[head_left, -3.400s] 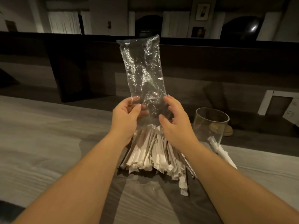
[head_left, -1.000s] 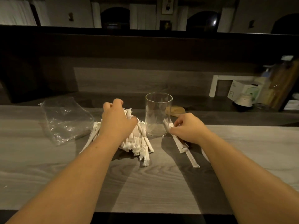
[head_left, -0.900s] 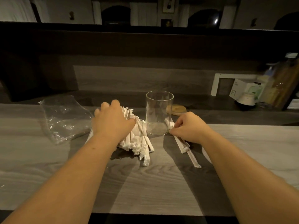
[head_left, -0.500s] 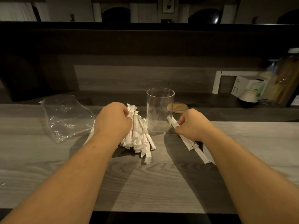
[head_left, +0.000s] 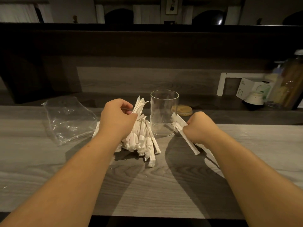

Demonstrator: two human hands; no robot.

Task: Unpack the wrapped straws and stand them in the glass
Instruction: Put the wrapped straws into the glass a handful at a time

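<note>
The left hand (head_left: 117, 119) gripped the big bunch of straws (head_left: 139, 138) left of the glass (head_left: 164, 112); the right hand (head_left: 200, 128) gripped a few (head_left: 180, 126). Next, stand them inside

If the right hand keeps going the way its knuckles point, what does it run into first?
Most likely the glass: the right hand, closed on a few wrapped straws, points up-left toward its base. Depth is unclear from one view.

Matt paper-wrapped straws (head_left: 141, 136); clear glossy glass (head_left: 164, 112); crinkled shiny plastic bag (head_left: 68, 118); matt wood-grain counter (head_left: 49, 161).
</note>
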